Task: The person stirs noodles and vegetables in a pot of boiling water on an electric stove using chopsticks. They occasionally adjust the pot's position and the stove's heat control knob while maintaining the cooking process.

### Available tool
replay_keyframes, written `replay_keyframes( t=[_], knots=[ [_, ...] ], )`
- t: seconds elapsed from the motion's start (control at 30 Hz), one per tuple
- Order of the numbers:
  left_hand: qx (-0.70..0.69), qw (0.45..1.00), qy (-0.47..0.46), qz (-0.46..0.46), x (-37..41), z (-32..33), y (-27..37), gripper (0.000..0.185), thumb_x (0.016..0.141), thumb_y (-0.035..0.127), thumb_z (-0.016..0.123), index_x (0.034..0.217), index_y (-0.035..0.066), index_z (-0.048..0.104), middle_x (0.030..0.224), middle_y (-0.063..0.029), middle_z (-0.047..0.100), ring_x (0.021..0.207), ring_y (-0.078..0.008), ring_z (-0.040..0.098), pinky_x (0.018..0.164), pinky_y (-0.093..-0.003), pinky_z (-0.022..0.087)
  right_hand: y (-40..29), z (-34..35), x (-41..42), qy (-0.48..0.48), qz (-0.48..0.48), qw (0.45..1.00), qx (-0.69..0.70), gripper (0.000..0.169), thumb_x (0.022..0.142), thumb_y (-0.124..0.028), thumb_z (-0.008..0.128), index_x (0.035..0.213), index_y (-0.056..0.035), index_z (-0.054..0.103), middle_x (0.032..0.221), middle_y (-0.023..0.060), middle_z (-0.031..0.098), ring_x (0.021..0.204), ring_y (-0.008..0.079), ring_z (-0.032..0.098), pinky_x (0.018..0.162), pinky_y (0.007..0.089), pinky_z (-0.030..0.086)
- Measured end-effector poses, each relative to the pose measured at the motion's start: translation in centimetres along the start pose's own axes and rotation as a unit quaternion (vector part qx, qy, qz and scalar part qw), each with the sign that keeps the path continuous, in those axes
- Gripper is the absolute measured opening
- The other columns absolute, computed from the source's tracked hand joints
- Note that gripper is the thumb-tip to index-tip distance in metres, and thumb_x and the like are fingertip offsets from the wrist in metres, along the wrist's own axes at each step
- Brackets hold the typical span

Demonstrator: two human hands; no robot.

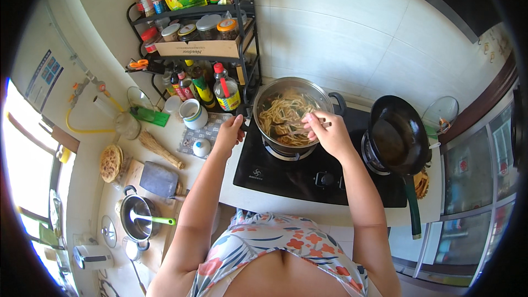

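A steel pot of noodles in broth with bits of green stands on the left burner of a black gas hob. My right hand is over the pot's right side, closed on a pair of brown chopsticks whose far ends are among the noodles. At the pot's left side is my left hand, fingers curled near the dark side handle; whether it grips the handle or something else cannot be made out.
A black wok with a green handle sits on the right burner. Bottles and jars fill a black rack behind left. Leftward on the counter are a white-and-blue jar, a straw brush, a cleaver and a small pot with a green-handled ladle.
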State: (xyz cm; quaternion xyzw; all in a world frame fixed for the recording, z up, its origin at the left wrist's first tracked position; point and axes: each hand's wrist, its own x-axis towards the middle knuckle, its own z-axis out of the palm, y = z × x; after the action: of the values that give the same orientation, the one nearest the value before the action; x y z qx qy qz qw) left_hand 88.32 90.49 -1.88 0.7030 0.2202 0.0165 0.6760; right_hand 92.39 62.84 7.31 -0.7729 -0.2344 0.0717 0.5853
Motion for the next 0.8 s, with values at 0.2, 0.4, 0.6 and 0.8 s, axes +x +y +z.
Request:
replay_keyframes(
  t=[0.2,0.4,0.6,0.8],
  knots=[
    [0.006,1.0,-0.004,0.005,-0.3,-0.3,0.2,0.036,0.092,0.039,0.047,0.095,0.006,0.06,0.059,-0.0008,0.051,0.049,-0.0092,0.048,0.045,-0.0231,0.034,-0.9,-4.6,-0.9,0.184,0.017,0.982,-0.022,0.033,0.093,-0.027,0.051,0.086,0.0022,0.064,0.068,0.0083,0.064,0.053,0.0097,0.059,0.049,0.0218,0.048],
    [0.001,1.0,-0.011,0.0,0.0,-0.2,0.1,0.035,0.093,0.039,0.047,0.093,0.006,0.059,0.059,-0.0004,0.051,0.049,-0.0087,0.047,0.045,-0.0225,0.034,-0.6,-3.0,-0.9,0.171,0.027,0.981,-0.088,0.029,0.092,-0.024,0.053,0.088,0.0028,0.064,0.068,0.01,0.064,0.054,0.0126,0.061,0.05,0.0239,0.05],
    [-0.002,1.0,-0.021,0.0,-0.1,-0.4,0.2,0.034,0.093,0.038,0.047,0.092,0.007,0.058,0.059,-0.0005,0.052,0.049,-0.0087,0.048,0.045,-0.0224,0.034,-1.0,-1.6,-1.2,0.162,0.001,0.986,0.045,0.029,0.092,-0.023,0.054,0.087,0.0046,0.063,0.068,0.0089,0.063,0.053,0.0114,0.059,0.052,0.0234,0.049],
    [0.007,0.999,-0.037,0.003,0.4,-0.8,0.0,0.033,0.092,0.038,0.047,0.089,0.007,0.057,0.059,-0.0014,0.052,0.049,-0.0089,0.048,0.045,-0.0228,0.034,-3.0,-0.8,-2.8,0.157,0.057,0.985,-0.044,0.027,0.093,-0.02,0.051,0.086,0.0029,0.063,0.069,0.008,0.063,0.053,0.0098,0.057,0.05,0.0223,0.048]
  ],
)
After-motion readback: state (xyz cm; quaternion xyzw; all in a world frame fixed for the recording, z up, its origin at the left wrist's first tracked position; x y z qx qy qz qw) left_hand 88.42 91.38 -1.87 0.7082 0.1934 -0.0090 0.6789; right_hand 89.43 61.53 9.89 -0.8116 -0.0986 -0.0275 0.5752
